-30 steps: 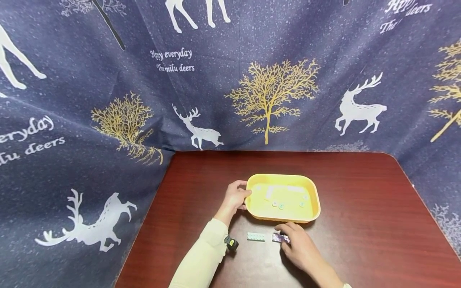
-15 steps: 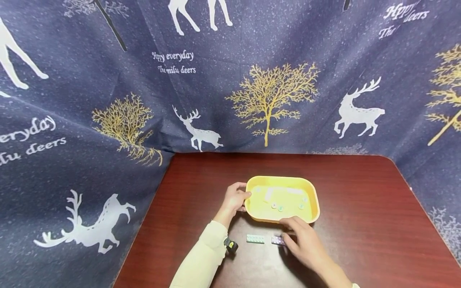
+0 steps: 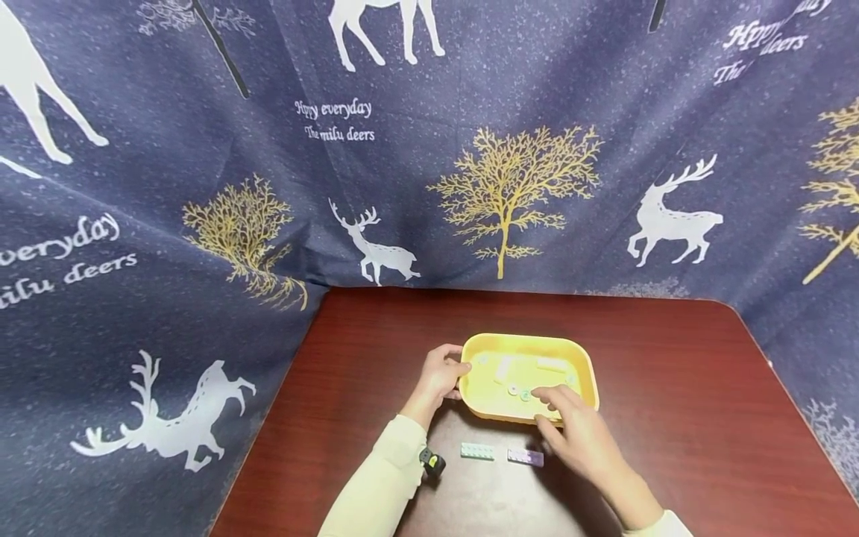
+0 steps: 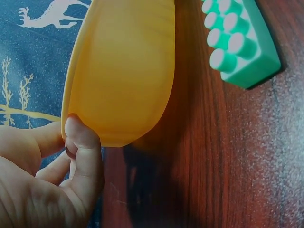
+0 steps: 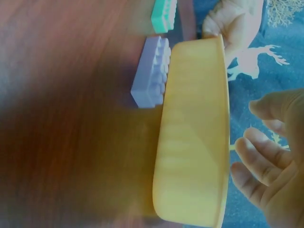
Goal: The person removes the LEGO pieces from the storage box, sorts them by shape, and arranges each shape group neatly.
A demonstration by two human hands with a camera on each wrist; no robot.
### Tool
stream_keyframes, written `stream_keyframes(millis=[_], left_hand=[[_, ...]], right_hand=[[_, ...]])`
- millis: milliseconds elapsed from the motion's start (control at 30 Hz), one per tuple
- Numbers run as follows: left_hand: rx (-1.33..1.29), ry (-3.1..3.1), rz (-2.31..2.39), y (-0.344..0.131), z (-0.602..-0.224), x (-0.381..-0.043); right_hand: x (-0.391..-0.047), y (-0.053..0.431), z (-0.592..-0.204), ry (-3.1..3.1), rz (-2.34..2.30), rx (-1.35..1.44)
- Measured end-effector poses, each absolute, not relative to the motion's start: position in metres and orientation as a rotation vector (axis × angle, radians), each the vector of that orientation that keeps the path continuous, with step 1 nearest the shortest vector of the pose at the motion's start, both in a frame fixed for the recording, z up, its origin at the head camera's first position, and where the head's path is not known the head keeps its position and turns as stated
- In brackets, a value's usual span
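Observation:
A yellow plastic basin [image 3: 483, 409] stands on the table. My left hand [image 3: 439, 379] pinches its left rim between thumb and fingers, as the left wrist view also shows at the basin's wall [image 4: 128, 71]. My right hand [image 3: 577, 432] hovers over the basin's near right rim, fingers loosely bent and holding nothing. In the right wrist view that hand [image 5: 270, 156] has its fingertips apart. In front of the basin lie a green building brick [image 3: 477, 451] and, to its right, a purple building brick [image 3: 526, 457]. Studs face up on both.
Inside the basin are several small round pieces, among them a green one [image 3: 526, 396], plus a pale bar-shaped piece [image 3: 503, 368] and a yellow bar [image 3: 551, 365]. A patterned blue cloth [image 3: 403, 186] hangs behind the dark red table [image 3: 671, 418].
My right hand has let go of the purple brick, leaving it on the table, and has risen forward over the basin's rim. The left hand keeps its hold on the basin.

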State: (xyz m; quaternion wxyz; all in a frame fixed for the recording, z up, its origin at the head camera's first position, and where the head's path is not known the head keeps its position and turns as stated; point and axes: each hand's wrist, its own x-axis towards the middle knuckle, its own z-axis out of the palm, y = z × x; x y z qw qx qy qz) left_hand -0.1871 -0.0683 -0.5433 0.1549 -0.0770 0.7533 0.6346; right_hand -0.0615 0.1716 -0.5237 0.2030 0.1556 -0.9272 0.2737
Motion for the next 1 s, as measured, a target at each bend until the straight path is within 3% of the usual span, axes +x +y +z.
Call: stream_keyframes(millis=[1000], left_hand=[[-0.210,2.189,1.791,-0.067,-0.545,-0.186]], right_hand=[[-0.114,0.199,-0.541,-2.725,0.737,0.400]])
